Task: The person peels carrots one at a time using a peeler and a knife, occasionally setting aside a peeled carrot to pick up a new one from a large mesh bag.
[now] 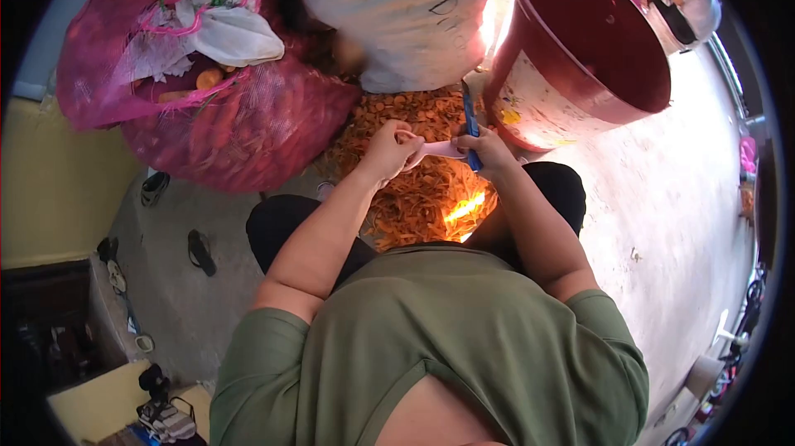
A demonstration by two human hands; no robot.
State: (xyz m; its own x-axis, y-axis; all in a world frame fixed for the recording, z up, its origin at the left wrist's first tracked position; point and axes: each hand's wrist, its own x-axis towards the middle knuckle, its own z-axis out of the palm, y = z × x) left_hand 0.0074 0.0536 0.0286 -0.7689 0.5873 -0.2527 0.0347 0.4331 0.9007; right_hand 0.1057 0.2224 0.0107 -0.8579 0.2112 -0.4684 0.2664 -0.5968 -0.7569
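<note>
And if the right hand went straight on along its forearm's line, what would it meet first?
Probably the bulging white sack, if the right hand passes above the orange scraps; its height over them is hard to judge.

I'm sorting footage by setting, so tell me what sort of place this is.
Probably a home's floor or porch: sandals on bare concrete, beside a mesh sack and red bucket.

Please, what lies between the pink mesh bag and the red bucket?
In the head view: a white sack, and a pile of orange shreds with the left hand and right hand above it.
</note>
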